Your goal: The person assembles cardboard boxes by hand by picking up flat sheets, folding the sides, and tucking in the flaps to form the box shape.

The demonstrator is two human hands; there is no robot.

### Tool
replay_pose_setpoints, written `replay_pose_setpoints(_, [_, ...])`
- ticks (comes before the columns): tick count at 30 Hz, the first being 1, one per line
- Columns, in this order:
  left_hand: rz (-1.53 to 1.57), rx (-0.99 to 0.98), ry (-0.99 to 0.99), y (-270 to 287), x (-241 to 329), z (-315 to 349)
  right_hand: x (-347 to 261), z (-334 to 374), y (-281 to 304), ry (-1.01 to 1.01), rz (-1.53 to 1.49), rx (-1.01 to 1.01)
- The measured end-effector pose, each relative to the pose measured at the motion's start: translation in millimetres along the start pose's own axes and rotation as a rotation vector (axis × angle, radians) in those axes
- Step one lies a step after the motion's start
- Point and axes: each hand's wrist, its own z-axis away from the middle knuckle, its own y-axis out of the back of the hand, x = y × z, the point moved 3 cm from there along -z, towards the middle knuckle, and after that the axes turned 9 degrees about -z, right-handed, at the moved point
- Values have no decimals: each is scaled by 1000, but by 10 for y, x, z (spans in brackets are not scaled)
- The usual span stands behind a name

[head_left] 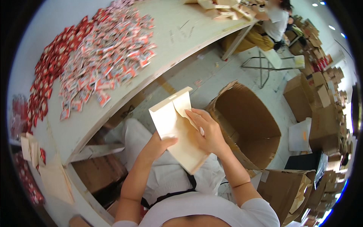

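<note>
Holding an open cream carton just off the edge of the worktable, with the left hand clasped on its worktable side and the right hand half curled at the opposite flap; cannot tell whether pinching. Held between packets heaped on the worktable and a cardboard box farther off from it.

White top, white trousers

The person wore a plain top with a rounded neckline and short sleeves. Just beyond the top's front, a black strap crossed the loose trousers. Below the top's sleeves, both forearms were bare, as were the left hand and right hand.
</note>
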Motion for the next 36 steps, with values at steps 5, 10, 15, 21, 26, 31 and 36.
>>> replay_pose_setpoints(5, [-31,39,34,115,-11,17,132,-36,-22,108,-95,-29])
replay_pose_setpoints(10, [-193,89,28,146,14,4,273,-65,-80,-92,-327,-4])
replay_pose_setpoints(15, [-342,333,-90,149,-191,-24,-317,176,-585,227,-69,80])
replay_pose_setpoints(21, [-695,448,-297,-41,-108,75,372,76,-901,48,-114,89])
replay_pose_setpoints(26, [-886,260,-376,-25,-58,153,606,135,-948,87,-372,194])
replay_pose_setpoints(31, [-725,272,-473,-17,-81,128,534,190,-955,118,-240,347])
replay_pose_setpoints(36, [-619,407,-550,49,-144,125,456,221,-983,202,-150,376])
